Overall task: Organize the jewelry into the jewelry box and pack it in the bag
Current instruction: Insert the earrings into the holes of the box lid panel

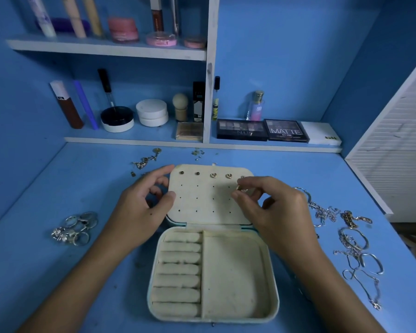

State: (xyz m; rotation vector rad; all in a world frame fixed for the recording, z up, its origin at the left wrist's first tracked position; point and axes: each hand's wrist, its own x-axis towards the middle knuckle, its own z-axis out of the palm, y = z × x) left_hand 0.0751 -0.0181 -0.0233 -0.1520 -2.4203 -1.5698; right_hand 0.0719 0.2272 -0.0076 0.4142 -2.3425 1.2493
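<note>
An open cream jewelry box [235,280] lies on the blue desk, its lid panel [202,203] laid back, with rows of small holes. Several studs and two gold heart earrings [221,176] sit in the panel's top row. My left hand [142,207] holds the lid's left edge, thumb on the panel, fingers curled behind it. My right hand [271,207] pinches a small earring [240,188] at the panel's right side. Silver rings [75,228] lie in a heap to the left. Chains and bracelets [351,239] are spread to the right. No bag is in view.
Loose earrings and small charms [147,159] lie on the desk behind the box. Along the back runs a low shelf with makeup palettes [262,131], jars and bottles, and a higher shelf above it. A white slatted panel [399,164] stands at the right.
</note>
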